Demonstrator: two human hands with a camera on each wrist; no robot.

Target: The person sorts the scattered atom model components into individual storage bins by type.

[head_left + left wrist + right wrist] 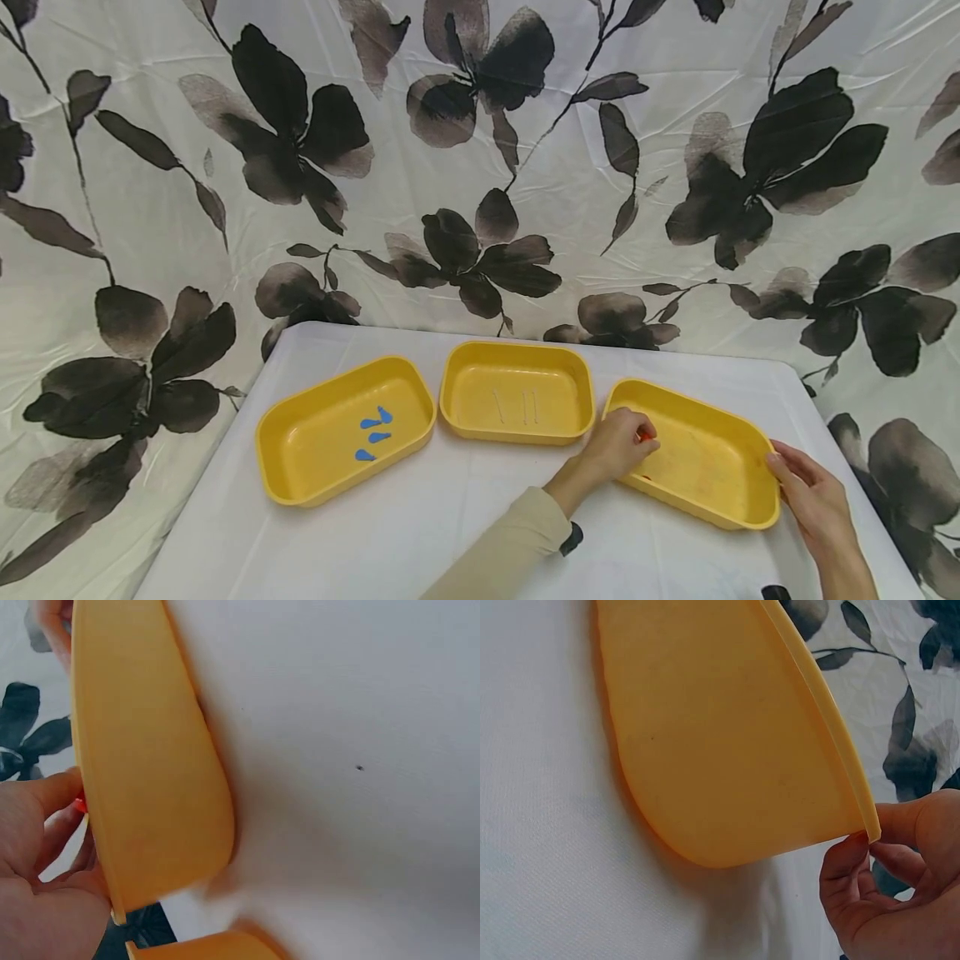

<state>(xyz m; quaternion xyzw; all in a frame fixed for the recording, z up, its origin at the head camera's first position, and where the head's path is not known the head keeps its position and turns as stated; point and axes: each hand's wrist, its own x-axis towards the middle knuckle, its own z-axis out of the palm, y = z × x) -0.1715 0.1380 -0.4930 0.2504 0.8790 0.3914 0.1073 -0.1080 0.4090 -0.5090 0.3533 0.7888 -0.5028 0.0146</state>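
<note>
My left hand (617, 443) reaches over the left end of the right yellow tray (705, 505). It pinches a small red piece (80, 803) between thumb and fingers, close at the tray's rim; most of the piece is hidden by the fingers. Another bit of red (647, 477) shows low along the near wall of this tray. At the opposite end, my right hand (817, 492) grips the tray's rim, its thumb on one side and fingers on the other, as the right wrist view shows (900, 877).
Left of it stands a middle yellow tray (517, 354) holding three thin white sticks (525, 407). Further left, a third yellow tray (300, 450) holds several blue drop-shaped pieces (379, 437). All stand on a white-covered table (360, 550), with floral cloth (465, 167) behind.
</note>
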